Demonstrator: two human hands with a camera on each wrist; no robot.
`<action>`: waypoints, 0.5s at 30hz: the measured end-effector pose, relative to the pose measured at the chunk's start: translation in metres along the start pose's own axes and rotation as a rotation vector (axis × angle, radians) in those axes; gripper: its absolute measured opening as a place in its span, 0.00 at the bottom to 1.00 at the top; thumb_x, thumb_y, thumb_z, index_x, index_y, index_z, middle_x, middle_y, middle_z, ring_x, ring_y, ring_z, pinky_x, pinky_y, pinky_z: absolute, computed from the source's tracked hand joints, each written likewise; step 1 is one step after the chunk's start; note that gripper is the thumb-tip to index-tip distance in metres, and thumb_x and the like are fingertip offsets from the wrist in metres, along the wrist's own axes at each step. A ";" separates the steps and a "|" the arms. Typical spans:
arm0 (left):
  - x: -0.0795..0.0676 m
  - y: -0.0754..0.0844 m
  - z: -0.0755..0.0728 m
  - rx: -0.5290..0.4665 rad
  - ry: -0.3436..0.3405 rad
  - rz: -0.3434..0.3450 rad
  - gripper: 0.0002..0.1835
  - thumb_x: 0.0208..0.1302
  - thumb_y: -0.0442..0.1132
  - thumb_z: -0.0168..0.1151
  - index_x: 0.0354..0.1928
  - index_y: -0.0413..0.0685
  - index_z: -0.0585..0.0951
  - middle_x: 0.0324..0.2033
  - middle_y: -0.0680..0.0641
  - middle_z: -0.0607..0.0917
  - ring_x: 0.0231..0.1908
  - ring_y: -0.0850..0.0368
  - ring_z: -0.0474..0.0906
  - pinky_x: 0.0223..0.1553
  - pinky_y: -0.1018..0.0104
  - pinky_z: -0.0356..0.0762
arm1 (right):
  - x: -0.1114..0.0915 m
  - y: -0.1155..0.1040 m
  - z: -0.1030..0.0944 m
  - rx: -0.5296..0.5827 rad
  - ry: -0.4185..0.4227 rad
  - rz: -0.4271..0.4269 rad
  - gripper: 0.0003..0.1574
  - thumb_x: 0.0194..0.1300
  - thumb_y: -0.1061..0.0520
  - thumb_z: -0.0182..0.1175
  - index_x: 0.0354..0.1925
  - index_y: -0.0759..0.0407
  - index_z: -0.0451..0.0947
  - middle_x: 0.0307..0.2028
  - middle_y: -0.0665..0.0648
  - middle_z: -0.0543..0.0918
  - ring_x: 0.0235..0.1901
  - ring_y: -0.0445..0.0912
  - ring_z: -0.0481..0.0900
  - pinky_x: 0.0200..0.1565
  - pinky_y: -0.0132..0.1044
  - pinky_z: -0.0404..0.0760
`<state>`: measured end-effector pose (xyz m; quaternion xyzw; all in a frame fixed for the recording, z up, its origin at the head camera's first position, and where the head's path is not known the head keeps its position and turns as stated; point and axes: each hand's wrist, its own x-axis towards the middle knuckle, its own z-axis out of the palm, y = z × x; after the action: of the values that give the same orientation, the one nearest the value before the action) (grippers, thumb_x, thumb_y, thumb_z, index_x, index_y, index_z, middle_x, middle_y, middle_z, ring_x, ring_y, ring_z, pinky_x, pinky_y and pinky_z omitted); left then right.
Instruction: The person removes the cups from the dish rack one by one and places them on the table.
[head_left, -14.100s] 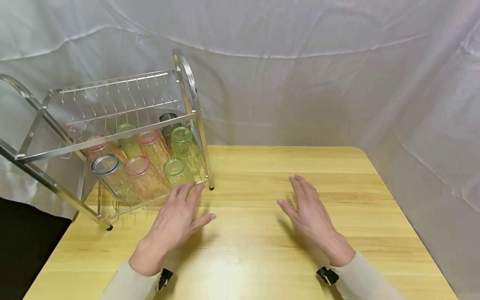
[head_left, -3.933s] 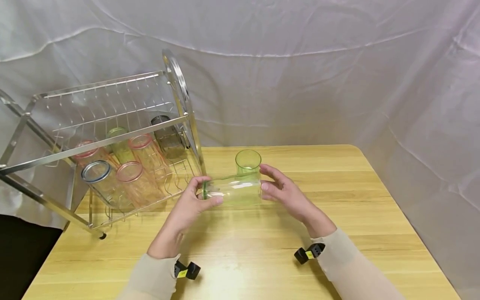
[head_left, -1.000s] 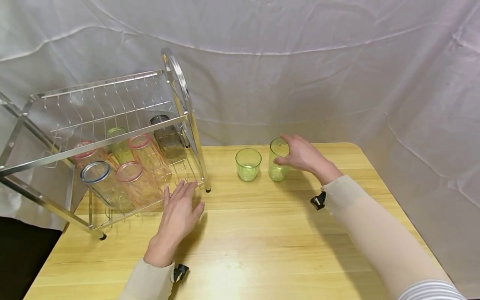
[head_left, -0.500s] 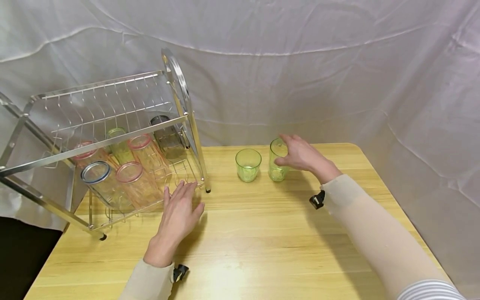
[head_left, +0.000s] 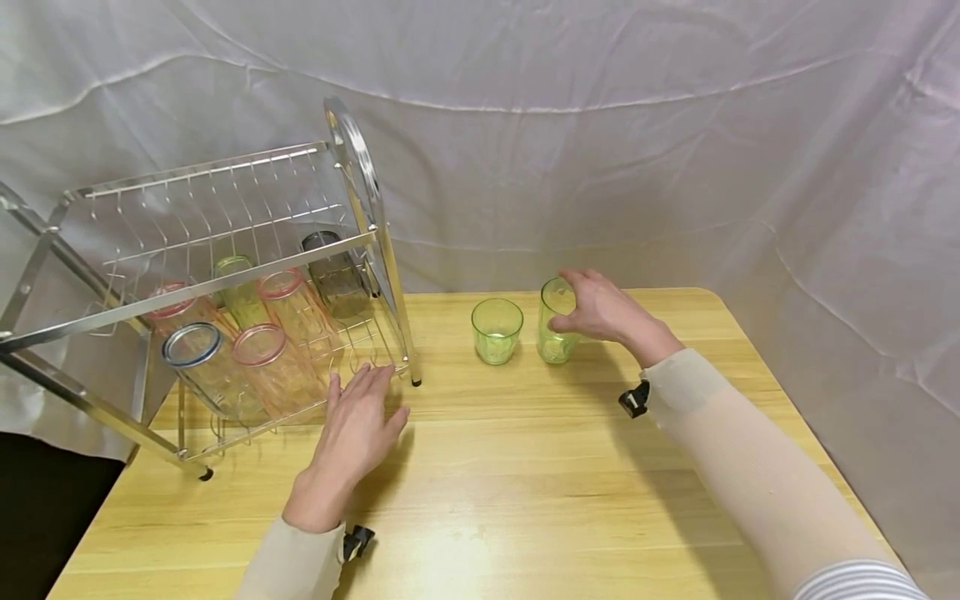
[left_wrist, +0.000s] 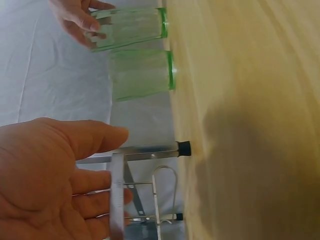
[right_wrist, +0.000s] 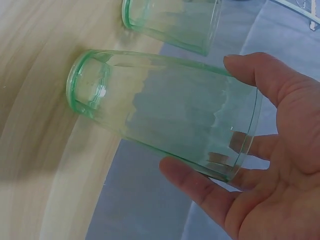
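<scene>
My right hand (head_left: 600, 308) has its thumb and fingers round the upper part of a tall green drinking glass (right_wrist: 175, 107), which stands upright on the table toward the back. Just left of it stands a shorter green glass (head_left: 497, 335), also mouth up. My left hand (head_left: 358, 429) is at the front right corner of a metal dish rack (head_left: 187, 304), palm toward the rack. Its fingers are extended and hold nothing; in the left wrist view they lie behind the rack's front bar (left_wrist: 117, 195).
Several glasses remain upside down on the rack's lower tier: a blue-rimmed glass (head_left: 192, 344), a pink glass (head_left: 273, 375) and a dark grey glass (head_left: 337, 275) among them. The rack's upper tier is wire slots. A grey cloth (head_left: 600, 167) hangs behind the wooden table (head_left: 525, 483).
Two green glasses have left the rack since the first frame. The taller one, earlier held sideways in both hands, now stands upright; the left hand has let go. The last second shows almost no motion.
</scene>
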<state>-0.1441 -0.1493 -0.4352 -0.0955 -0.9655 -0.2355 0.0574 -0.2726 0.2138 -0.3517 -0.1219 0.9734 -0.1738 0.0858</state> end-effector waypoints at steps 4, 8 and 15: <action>0.002 0.001 -0.006 0.012 -0.033 0.012 0.35 0.70 0.43 0.69 0.75 0.38 0.71 0.71 0.34 0.76 0.74 0.31 0.67 0.78 0.27 0.44 | 0.000 0.001 0.000 0.000 -0.002 0.008 0.61 0.64 0.44 0.70 0.83 0.62 0.52 0.80 0.75 0.56 0.81 0.70 0.48 0.77 0.70 0.55; 0.005 0.002 -0.013 0.029 -0.052 0.029 0.33 0.70 0.42 0.69 0.73 0.37 0.72 0.68 0.33 0.79 0.70 0.32 0.73 0.76 0.26 0.52 | -0.001 0.001 0.000 0.000 0.001 0.008 0.60 0.63 0.45 0.69 0.82 0.63 0.53 0.79 0.75 0.57 0.81 0.70 0.48 0.77 0.70 0.55; 0.012 0.003 -0.021 0.030 -0.068 0.079 0.31 0.70 0.40 0.68 0.70 0.32 0.74 0.63 0.30 0.83 0.61 0.31 0.81 0.68 0.32 0.72 | -0.001 0.001 0.001 0.005 0.007 0.003 0.59 0.63 0.46 0.68 0.82 0.63 0.54 0.79 0.76 0.57 0.81 0.70 0.48 0.76 0.70 0.57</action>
<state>-0.1538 -0.1545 -0.4129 -0.1406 -0.9657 -0.2153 0.0352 -0.2721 0.2148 -0.3533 -0.1195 0.9735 -0.1763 0.0831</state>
